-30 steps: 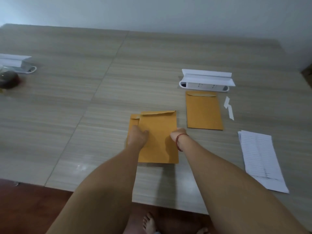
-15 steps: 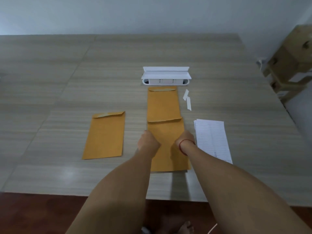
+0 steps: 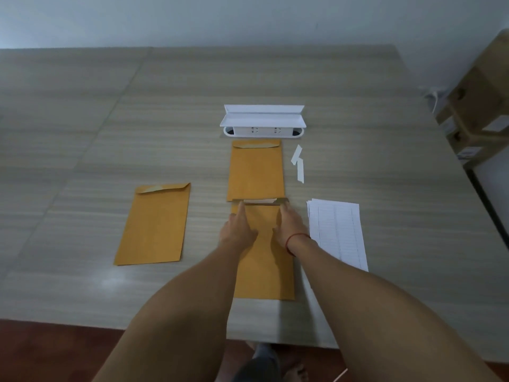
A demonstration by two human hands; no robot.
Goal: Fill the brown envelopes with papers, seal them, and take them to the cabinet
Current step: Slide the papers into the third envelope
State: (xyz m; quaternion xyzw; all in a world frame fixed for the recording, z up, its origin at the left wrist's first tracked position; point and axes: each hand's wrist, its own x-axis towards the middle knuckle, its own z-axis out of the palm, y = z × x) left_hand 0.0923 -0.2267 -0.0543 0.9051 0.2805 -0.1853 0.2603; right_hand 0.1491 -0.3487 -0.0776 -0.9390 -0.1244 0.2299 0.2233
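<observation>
Both the left hand and right hand lay straight fingers on the near envelope flat on the bench; light, floppy, probably slippery, best pinched at its flap corners.

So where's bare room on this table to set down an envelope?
Bare tabletop lies left of and beyond the left envelope, in the lane between it and the near envelope, and right of the paper stack. Crowded: the column from socket box through far envelope to the left hand and right hand.
</observation>
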